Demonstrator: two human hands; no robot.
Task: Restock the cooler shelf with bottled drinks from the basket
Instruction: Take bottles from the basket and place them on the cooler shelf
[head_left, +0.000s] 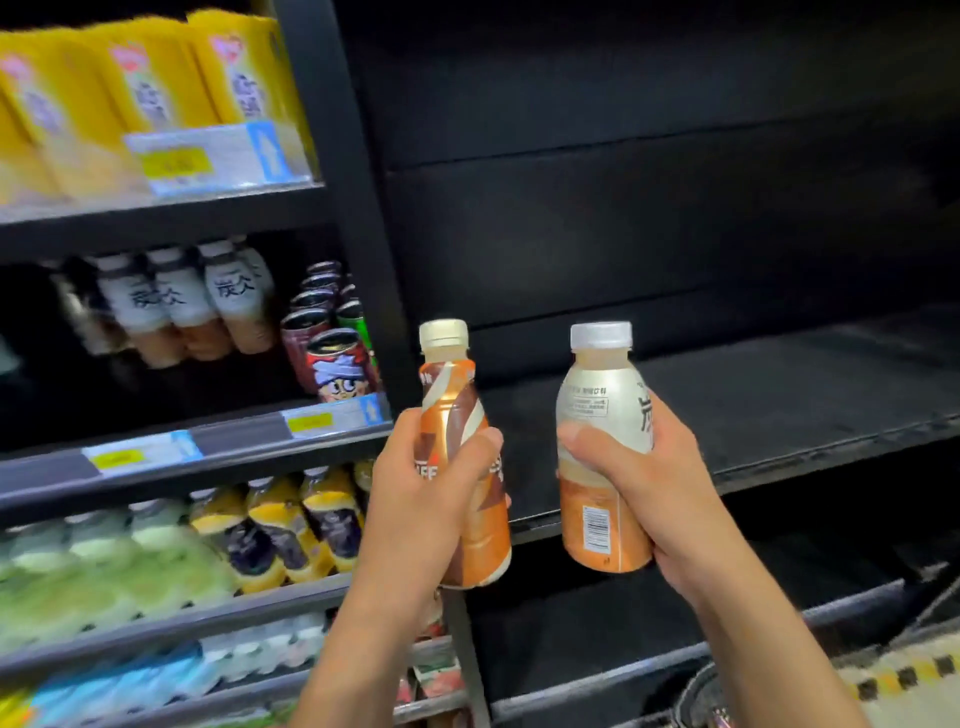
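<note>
Grip, left hand (426, 493): fingers and thumb wrapped round the waist of the orange-and-brown bottle (449, 400), held upright.
Grip, right hand (670, 483): closed round the middle of the silver-and-orange bottle (597, 395), also upright, white cap on.
Position of bottles: side by side, apart, in the air in front of the dark shelf (779, 405); neither rests on it.
Dark shelf: bare as far as can be seen, so no stock is placed on this side yet.
Neighbouring bay: silver-topped bottles (228, 301) of a like label, cans (337, 364) beside them; already filled.
Basket: a dark rim (696, 686) at the lower edge may be it; cannot tell, contents hidden.
Progress, judged: early; two bottles in hand, placing not yet done.
</note>
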